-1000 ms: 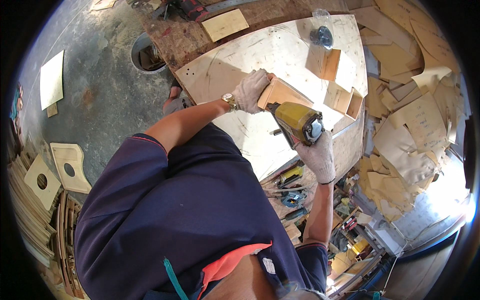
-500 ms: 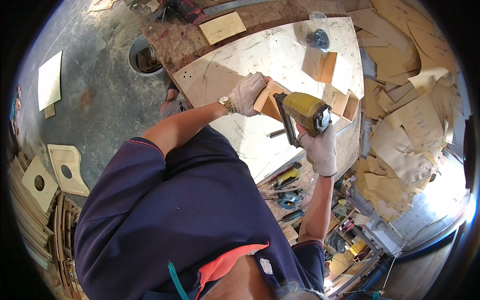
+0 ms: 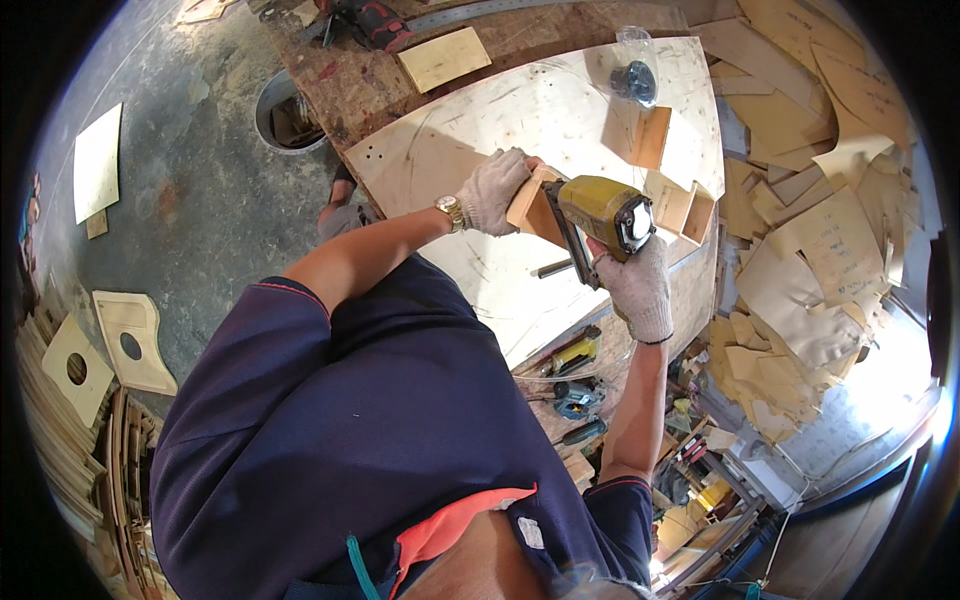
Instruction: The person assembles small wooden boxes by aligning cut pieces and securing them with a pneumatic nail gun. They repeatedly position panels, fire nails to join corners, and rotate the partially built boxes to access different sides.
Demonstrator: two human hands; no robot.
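Note:
My left hand (image 3: 494, 192), in a pale knit glove, is closed on the end of a small open wooden box (image 3: 538, 212). The box rests on a large light plywood panel (image 3: 430, 145). My right hand (image 3: 640, 294), gloved too, is wrapped round the handle of a yellow and black nail gun (image 3: 598, 205). Against the box's right end sits the gun's nose, which hides part of that end. Two more small wooden boxes, one upright (image 3: 651, 138) and one lying open (image 3: 690, 213), are on the panel to the right.
A clear plastic cup with dark contents (image 3: 634, 82) stands at the panel's far right. Beyond the panel lie a wooden board (image 3: 445, 60) and a red-black power tool (image 3: 370, 24). More tools (image 3: 578, 400) lie near my right forearm. Plywood offcuts (image 3: 810, 210) are heaped at right; a bucket (image 3: 290, 115) stands left.
The nail gun and my right hand have shifted slightly left and up. My left hand keeps its hold on the box, almost unmoved.

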